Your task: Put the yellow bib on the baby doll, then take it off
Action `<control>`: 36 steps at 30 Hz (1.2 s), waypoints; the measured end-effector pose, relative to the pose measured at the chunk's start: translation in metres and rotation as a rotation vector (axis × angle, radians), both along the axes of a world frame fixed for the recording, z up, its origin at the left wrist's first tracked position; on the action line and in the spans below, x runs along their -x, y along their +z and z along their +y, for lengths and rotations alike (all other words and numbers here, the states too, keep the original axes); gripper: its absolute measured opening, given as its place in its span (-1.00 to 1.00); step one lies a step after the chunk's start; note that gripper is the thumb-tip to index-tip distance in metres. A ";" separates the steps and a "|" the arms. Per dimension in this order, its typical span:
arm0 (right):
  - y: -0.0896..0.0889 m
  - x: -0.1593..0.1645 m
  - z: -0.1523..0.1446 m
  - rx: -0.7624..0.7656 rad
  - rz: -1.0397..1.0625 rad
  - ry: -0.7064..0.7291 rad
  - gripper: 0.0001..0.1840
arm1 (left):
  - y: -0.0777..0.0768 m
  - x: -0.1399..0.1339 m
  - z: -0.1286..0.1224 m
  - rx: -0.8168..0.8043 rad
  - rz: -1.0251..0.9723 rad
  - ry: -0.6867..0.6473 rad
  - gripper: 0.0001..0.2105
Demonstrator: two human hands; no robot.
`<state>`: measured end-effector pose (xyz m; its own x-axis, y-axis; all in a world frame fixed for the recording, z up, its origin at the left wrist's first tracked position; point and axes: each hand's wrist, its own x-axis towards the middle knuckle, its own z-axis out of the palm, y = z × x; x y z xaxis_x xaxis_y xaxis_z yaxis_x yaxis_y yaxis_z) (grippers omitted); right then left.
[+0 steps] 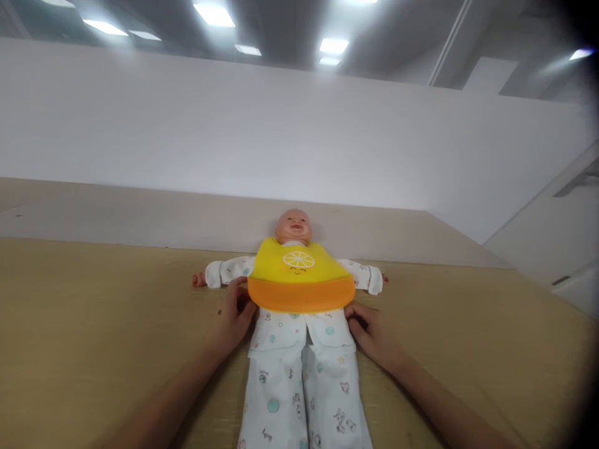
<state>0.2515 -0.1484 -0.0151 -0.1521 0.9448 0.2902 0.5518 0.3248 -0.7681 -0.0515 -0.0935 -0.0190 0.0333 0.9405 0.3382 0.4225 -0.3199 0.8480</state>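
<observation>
A baby doll (294, 226) lies on its back with arms stretched out to both sides, dressed in a white printed top and trousers (276, 393). Over its chest is a yellow bib (266, 262) with a citrus-slice print and an orange pocket along the bottom. My left hand (236, 315) is at the bib's lower left edge, fingers curled in and thumb against the rim. At the lower right corner, my right hand (369, 330) has its bent fingers closed at the bib's edge, beside the top. The fingertips of both hands are partly hidden.
The doll rests on a tan tabletop (116, 312). Behind its head runs a paler strip (187, 215), and a white partition (234, 131) rises beyond that. Ceiling lights (214, 15) show above the partition.
</observation>
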 end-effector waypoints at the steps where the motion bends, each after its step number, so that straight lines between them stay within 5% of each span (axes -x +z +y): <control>1: 0.000 0.000 0.000 -0.002 0.000 0.000 -0.81 | 0.000 0.000 0.000 0.000 0.000 0.001 -0.66; 14: -0.001 0.000 0.000 -0.011 -0.012 0.003 -0.81 | -0.004 0.001 -0.002 -0.013 -0.033 -0.013 -0.58; 27: -0.002 0.000 0.000 0.010 -0.008 0.003 -0.81 | 0.014 -0.004 -0.011 -0.073 -0.021 0.080 -0.64; 30: -0.002 0.000 0.000 -0.010 -0.011 0.009 -0.85 | 0.018 0.000 -0.012 -0.070 0.059 0.135 -0.74; 36: 0.017 -0.009 -0.009 -0.185 -0.208 0.180 -0.86 | 0.031 0.008 -0.023 0.136 0.459 0.018 -0.88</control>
